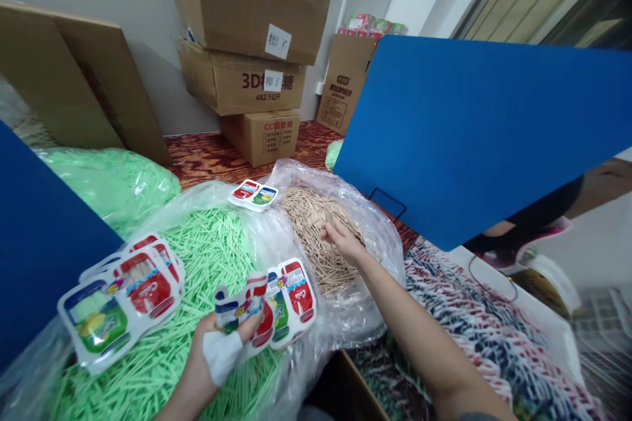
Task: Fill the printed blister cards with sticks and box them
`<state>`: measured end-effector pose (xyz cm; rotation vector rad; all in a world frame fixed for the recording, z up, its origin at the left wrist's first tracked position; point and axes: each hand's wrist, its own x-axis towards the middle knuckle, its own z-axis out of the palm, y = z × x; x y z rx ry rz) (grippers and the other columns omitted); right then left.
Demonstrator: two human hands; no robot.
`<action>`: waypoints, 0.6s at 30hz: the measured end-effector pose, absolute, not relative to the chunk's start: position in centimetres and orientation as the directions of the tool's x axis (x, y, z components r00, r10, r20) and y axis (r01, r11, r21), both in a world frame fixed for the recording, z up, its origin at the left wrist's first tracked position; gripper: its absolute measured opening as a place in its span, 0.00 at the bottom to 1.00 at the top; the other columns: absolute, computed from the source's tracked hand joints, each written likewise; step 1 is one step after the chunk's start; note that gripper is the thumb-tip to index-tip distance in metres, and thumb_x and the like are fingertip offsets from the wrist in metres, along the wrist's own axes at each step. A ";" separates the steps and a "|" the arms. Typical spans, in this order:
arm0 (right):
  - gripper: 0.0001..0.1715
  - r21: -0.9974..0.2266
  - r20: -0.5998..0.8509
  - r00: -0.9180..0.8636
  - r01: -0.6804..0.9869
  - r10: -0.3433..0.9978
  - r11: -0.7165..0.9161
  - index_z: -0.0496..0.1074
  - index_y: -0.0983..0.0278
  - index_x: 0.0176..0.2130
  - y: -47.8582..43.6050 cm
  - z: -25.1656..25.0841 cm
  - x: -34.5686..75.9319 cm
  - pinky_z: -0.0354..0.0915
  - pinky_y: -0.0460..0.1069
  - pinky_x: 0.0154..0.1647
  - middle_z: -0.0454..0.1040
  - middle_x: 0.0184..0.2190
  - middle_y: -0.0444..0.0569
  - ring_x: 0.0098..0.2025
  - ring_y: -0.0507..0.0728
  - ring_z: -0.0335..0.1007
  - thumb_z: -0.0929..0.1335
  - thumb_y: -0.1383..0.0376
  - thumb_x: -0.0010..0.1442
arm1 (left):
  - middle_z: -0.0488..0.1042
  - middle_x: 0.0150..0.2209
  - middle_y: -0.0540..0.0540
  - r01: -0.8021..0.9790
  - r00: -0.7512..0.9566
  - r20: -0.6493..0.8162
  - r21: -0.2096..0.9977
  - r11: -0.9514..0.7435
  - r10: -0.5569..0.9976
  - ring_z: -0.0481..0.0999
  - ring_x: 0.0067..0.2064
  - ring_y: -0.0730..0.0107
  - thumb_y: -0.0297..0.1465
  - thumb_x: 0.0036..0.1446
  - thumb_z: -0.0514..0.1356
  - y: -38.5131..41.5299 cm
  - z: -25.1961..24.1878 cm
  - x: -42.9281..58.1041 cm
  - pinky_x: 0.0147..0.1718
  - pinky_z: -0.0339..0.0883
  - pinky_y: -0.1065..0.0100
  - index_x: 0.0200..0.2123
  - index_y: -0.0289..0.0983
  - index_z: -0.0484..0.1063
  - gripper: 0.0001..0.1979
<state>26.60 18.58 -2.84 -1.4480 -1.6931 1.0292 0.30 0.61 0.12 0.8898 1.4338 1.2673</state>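
Note:
My left hand, with a white wrap around its palm, is closed on a small printed packet in red, blue and green. It is above a see-through bag of thin green sticks. Beside it lie more packets, one marked "Cola". A stack of such packets rests at the left on the green sticks. My right hand reaches over an open bag of thin brown sticks. Its fingers pinch what look like a few brown sticks.
Another packet lies on the plastic between the bags. A second green bag sits behind, left. Stacked cartons stand at the back. Blue boards rise at right and left. Part of a person shows beyond the right board.

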 end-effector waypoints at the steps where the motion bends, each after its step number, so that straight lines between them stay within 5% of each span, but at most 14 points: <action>1: 0.29 -0.883 0.020 -0.145 0.462 0.989 0.086 0.65 0.65 0.46 18.6 -2.6 26.4 0.63 0.52 0.48 0.73 0.37 0.50 0.43 0.55 0.69 0.56 0.45 0.61 | 0.82 0.28 0.40 -0.096 -0.227 -0.220 0.974 0.203 0.949 0.82 0.29 0.53 0.41 0.36 0.70 0.7 0.0 0.1 0.30 0.78 0.62 0.28 0.32 0.80 0.18; 5: 0.31 -0.912 0.045 -0.045 0.407 0.998 0.059 0.63 0.63 0.47 18.0 -1.1 24.6 0.62 0.52 0.50 0.74 0.39 0.52 0.48 0.57 0.68 0.52 0.44 0.62 | 0.82 0.27 0.41 -0.129 -0.249 -0.269 0.961 0.244 0.930 0.81 0.29 0.53 0.38 0.34 0.71 0.7 -0.4 -0.5 0.31 0.77 0.61 0.27 0.32 0.80 0.17; 8: 0.26 -0.989 0.092 -0.035 0.113 0.995 0.096 0.59 0.62 0.46 16.1 0.6 21.7 0.65 0.53 0.45 0.72 0.33 0.49 0.41 0.58 0.71 0.55 0.45 0.62 | 0.82 0.29 0.41 -0.116 -0.267 -0.223 0.973 0.198 0.938 0.81 0.29 0.56 0.37 0.38 0.70 0.5 -0.3 -0.2 0.33 0.77 0.61 0.29 0.31 0.79 0.16; 12: 0.14 -0.949 0.245 -0.153 -0.242 0.957 0.204 0.59 0.58 0.42 11.8 3.8 17.0 0.65 0.56 0.48 0.69 0.28 0.44 0.39 0.57 0.71 0.58 0.52 0.65 | 0.81 0.29 0.42 -0.106 -0.227 -0.144 0.987 0.123 0.963 0.79 0.29 0.59 0.36 0.43 0.68 0.6 0.2 0.3 0.33 0.75 0.62 0.28 0.31 0.78 0.13; 18: 0.09 -0.880 0.458 -0.208 -0.242 0.864 0.408 0.60 0.58 0.41 7.8 6.0 12.6 0.62 0.57 0.51 0.66 0.26 0.43 0.41 0.55 0.69 0.56 0.57 0.67 | 0.72 0.21 0.52 0.104 -0.242 0.050 0.994 -0.026 0.969 0.70 0.24 0.71 0.30 0.44 0.67 0.6 0.5 -0.2 0.27 0.67 0.71 0.20 0.35 0.70 0.09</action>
